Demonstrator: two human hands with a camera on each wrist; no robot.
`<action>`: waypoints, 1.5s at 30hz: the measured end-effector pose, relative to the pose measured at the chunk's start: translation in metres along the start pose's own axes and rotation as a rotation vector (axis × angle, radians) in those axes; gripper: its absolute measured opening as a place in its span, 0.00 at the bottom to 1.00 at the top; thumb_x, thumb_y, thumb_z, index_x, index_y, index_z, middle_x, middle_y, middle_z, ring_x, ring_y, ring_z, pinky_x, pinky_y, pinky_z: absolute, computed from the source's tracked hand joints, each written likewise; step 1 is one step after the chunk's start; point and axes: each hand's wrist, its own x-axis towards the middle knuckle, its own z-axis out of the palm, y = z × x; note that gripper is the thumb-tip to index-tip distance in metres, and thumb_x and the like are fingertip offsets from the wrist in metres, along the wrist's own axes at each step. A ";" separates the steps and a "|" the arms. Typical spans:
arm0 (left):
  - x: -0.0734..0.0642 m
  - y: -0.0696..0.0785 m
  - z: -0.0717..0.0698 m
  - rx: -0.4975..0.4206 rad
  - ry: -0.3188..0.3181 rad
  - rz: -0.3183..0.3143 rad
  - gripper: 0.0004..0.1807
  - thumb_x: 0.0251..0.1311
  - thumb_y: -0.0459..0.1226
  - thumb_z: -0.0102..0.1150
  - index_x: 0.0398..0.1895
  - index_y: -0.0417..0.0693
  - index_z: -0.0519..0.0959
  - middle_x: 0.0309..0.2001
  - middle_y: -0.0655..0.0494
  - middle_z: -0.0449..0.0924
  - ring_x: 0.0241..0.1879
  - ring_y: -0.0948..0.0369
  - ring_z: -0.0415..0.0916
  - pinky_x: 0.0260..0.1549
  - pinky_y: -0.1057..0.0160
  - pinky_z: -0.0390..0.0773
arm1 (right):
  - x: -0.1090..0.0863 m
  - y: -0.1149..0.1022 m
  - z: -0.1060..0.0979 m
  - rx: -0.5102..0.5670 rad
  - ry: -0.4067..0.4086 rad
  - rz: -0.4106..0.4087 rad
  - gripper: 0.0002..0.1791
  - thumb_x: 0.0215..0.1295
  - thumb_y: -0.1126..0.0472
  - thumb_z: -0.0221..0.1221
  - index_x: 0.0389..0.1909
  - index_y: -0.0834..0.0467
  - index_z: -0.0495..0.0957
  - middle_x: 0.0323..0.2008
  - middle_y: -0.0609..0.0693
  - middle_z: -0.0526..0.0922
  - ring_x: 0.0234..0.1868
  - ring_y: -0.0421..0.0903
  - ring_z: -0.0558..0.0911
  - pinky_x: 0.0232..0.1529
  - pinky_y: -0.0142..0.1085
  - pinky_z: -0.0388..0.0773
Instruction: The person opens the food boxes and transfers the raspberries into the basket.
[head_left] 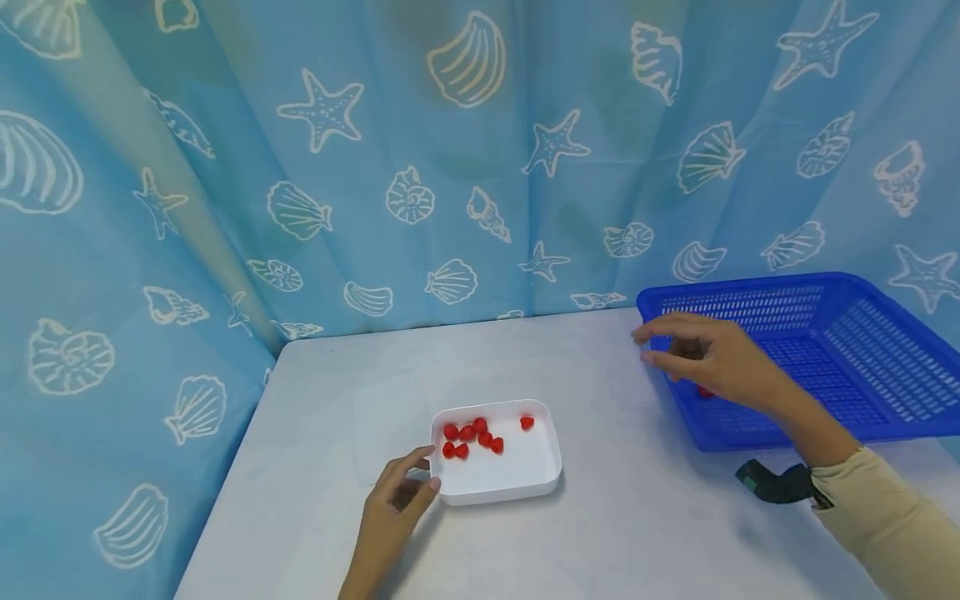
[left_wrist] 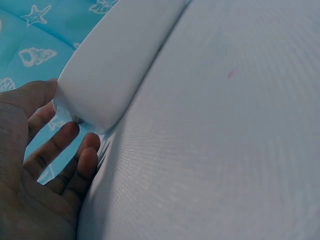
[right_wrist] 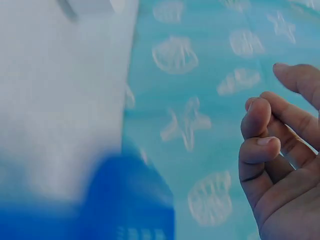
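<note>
My left hand [head_left: 397, 496] is at the left side of a white rectangular tray [head_left: 517, 483], with thumb and forefinger touching its edge, apart from each other. Its other fingers curl loosely below the tray's corner, as the left wrist view shows. Several small red raspberry-like berries [head_left: 467, 433] sit in the tray's left half, and a lone berry [head_left: 527, 422] lies near its far right corner. Over the left rim of a blue plastic basket [head_left: 862, 354] hovers my right hand [head_left: 701, 354], fingers loosely bent and holding nothing. Below it, partly hidden, a red berry [head_left: 705, 392] shows inside the basket.
A white table [head_left: 315, 433] carries the tray and basket. Behind and to the left hangs a blue curtain [head_left: 360, 250] printed with shells and starfish. A dark strap-like device [head_left: 776, 483] is at my right wrist, beside the basket's front edge.
</note>
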 end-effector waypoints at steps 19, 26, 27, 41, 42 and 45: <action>0.003 0.004 0.003 -0.016 -0.013 0.014 0.22 0.54 0.49 0.62 0.54 0.74 0.73 0.44 0.69 0.72 0.34 0.65 0.75 0.38 0.68 0.77 | 0.019 -0.047 0.144 -0.021 -0.267 -0.025 0.16 0.55 0.53 0.64 0.46 0.49 0.80 0.40 0.43 0.78 0.29 0.38 0.73 0.27 0.27 0.76; 0.002 0.005 0.002 0.002 -0.005 0.006 0.22 0.55 0.49 0.61 0.54 0.75 0.72 0.44 0.69 0.72 0.34 0.66 0.75 0.39 0.68 0.76 | 0.029 -0.058 0.176 -0.076 -0.290 -0.016 0.14 0.53 0.59 0.65 0.41 0.56 0.82 0.34 0.47 0.77 0.28 0.39 0.73 0.27 0.24 0.74; 0.002 0.005 0.002 -0.001 -0.006 0.010 0.22 0.55 0.49 0.61 0.54 0.75 0.72 0.44 0.69 0.72 0.34 0.66 0.75 0.39 0.68 0.76 | 0.030 -0.060 0.180 -0.091 -0.291 0.007 0.14 0.53 0.59 0.66 0.41 0.56 0.82 0.33 0.47 0.76 0.29 0.39 0.73 0.27 0.24 0.74; 0.002 0.003 -0.002 -0.023 -0.005 0.018 0.22 0.54 0.49 0.61 0.55 0.73 0.73 0.44 0.69 0.72 0.34 0.65 0.75 0.38 0.68 0.77 | 0.037 -0.066 0.212 -0.365 -0.216 0.085 0.13 0.45 0.52 0.70 0.33 0.52 0.85 0.28 0.43 0.73 0.28 0.39 0.69 0.28 0.27 0.72; 0.002 0.002 -0.002 -0.021 -0.004 0.023 0.22 0.54 0.49 0.61 0.54 0.73 0.73 0.44 0.69 0.72 0.34 0.66 0.75 0.37 0.68 0.77 | 0.037 -0.066 0.213 -0.381 -0.206 0.080 0.12 0.45 0.52 0.70 0.32 0.52 0.85 0.27 0.43 0.72 0.28 0.39 0.69 0.27 0.27 0.72; 0.001 0.000 -0.002 -0.022 -0.008 0.035 0.22 0.55 0.49 0.61 0.54 0.73 0.73 0.43 0.68 0.72 0.34 0.66 0.75 0.37 0.68 0.77 | 0.033 -0.068 0.212 -0.369 -0.196 0.088 0.12 0.45 0.52 0.70 0.31 0.51 0.84 0.27 0.42 0.72 0.28 0.39 0.69 0.27 0.27 0.71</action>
